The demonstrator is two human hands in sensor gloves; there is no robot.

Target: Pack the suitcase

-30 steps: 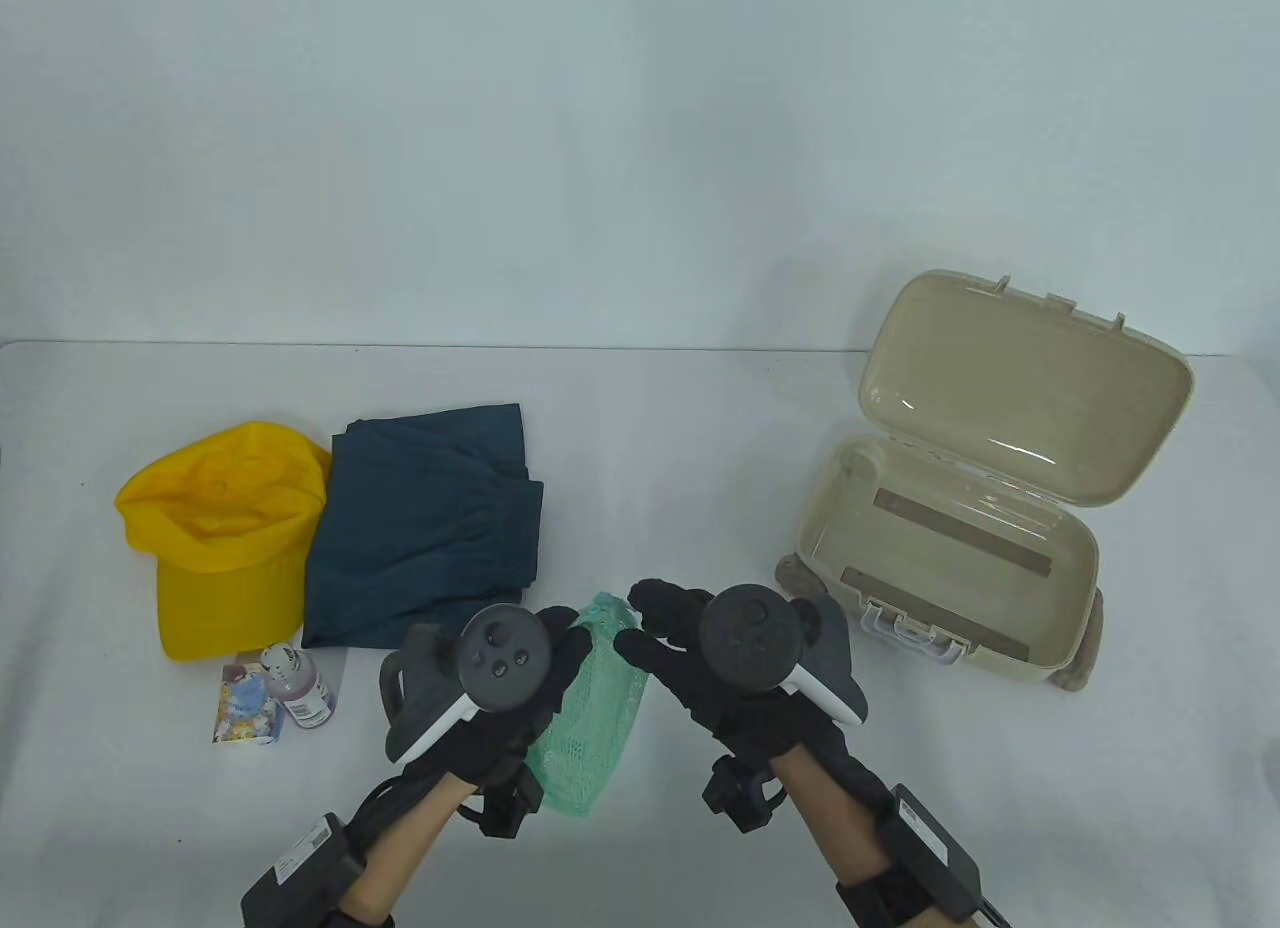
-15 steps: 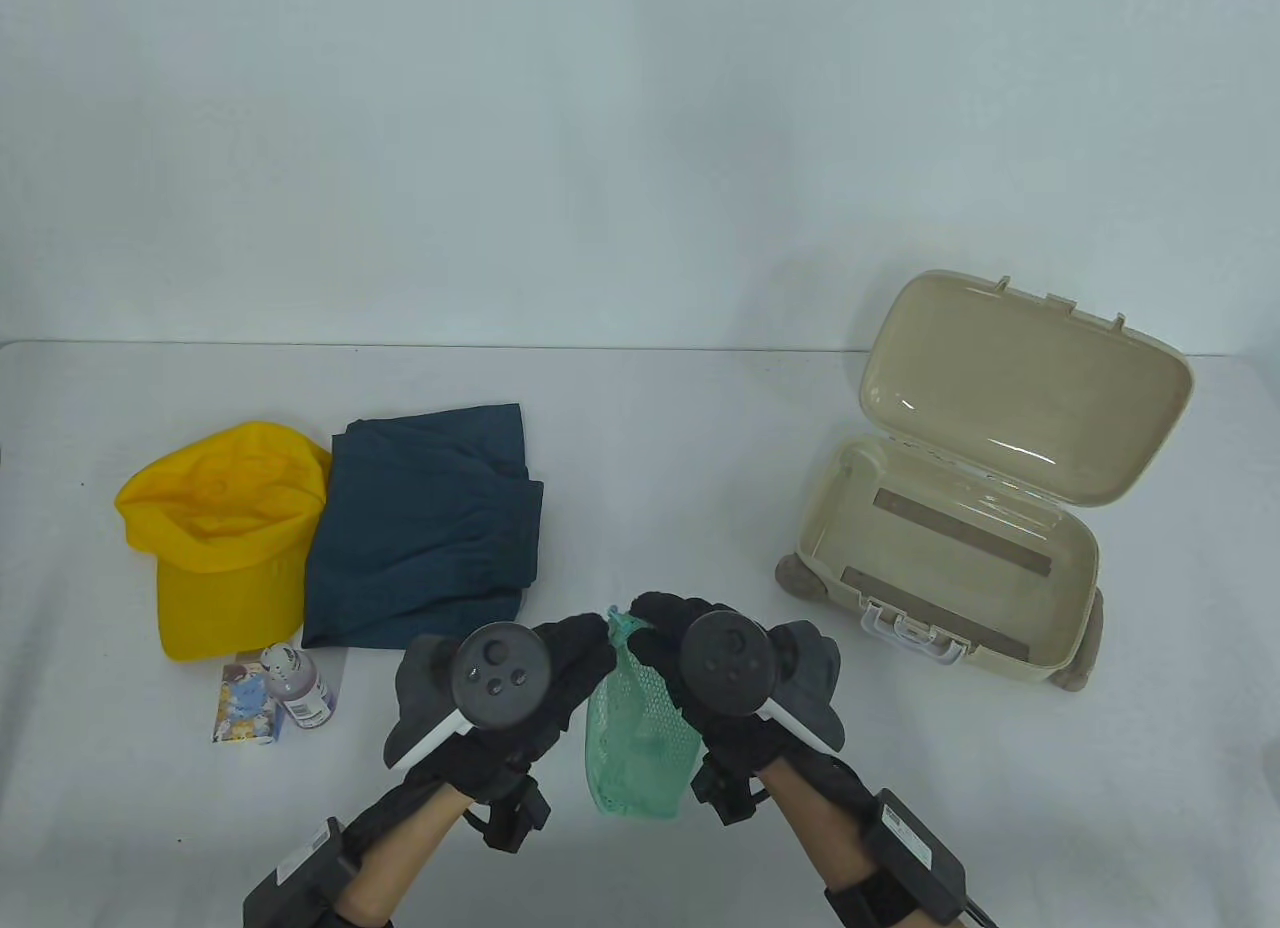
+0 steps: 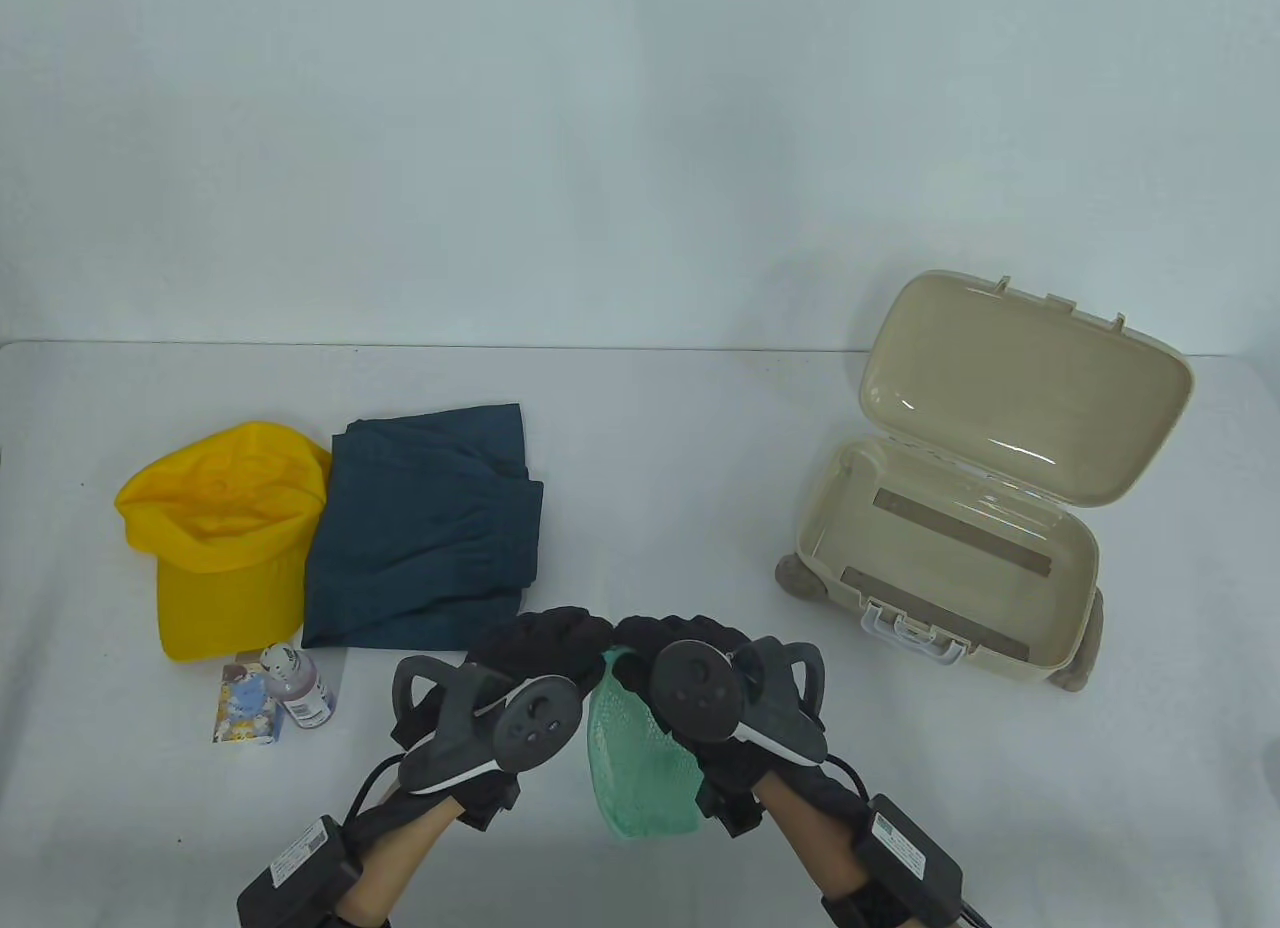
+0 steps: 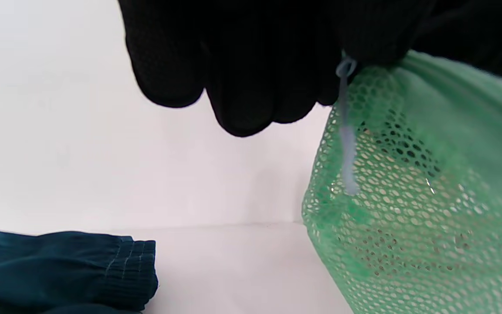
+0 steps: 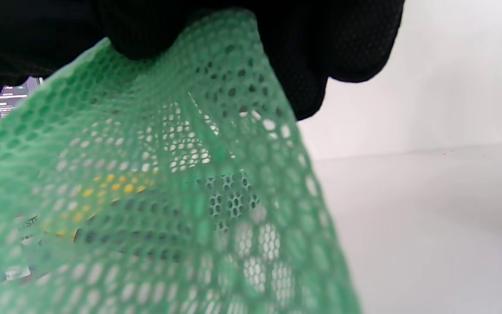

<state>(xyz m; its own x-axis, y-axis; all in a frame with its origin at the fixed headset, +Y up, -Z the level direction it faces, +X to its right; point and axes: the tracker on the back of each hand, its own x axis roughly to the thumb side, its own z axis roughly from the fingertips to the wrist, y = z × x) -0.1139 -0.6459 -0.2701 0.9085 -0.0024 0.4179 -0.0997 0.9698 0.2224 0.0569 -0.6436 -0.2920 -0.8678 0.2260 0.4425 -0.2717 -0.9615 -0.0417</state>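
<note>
Both hands hold a green mesh bag [image 3: 640, 768] by its top, lifted near the table's front middle. My left hand [image 3: 545, 648] grips the bag's top edge from the left, my right hand [image 3: 665, 643] from the right. In the left wrist view the mesh bag [image 4: 416, 187] hangs under my fingers [image 4: 242, 65] with a pale cord [image 4: 347, 131] dangling. In the right wrist view the mesh [image 5: 155, 196] fills the frame below my fingers [image 5: 347, 39]. The beige suitcase [image 3: 1075, 608] stands open at the right.
A yellow cap [image 3: 220, 533] and folded dark blue cloth [image 3: 425, 528] lie at the left. A small bottle [image 3: 297, 686] and a printed packet [image 3: 243, 718] lie in front of them. The cloth's cuff shows in the left wrist view [image 4: 59, 270].
The hands came together at the bag's top and drew back toward the front edge, lifting the bag so it hangs between them. Both trackers tipped forward.
</note>
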